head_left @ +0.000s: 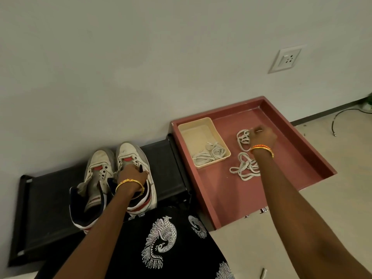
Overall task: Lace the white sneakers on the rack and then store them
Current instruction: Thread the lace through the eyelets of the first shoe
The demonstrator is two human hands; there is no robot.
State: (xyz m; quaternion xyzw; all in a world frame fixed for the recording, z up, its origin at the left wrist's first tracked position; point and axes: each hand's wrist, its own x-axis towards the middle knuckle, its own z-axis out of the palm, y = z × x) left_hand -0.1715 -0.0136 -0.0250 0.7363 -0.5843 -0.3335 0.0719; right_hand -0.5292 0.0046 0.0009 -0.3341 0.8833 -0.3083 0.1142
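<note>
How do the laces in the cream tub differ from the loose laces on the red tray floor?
The laces in the cream tub lie contained inside the cream tub, untouched; the loose laces sprawl directly on the red tray floor. The right hand reaches the loose laces' far bunch, while no hand is near the tub's. Both are whitish flat laces, tangled in loops.

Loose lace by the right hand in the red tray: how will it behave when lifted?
The lace lies in slack loops, so it is likely floppy and will dangle. It looks thin and flat, probably very light. Its loops overlap, so it may snag as the right hand lifts it.
</note>
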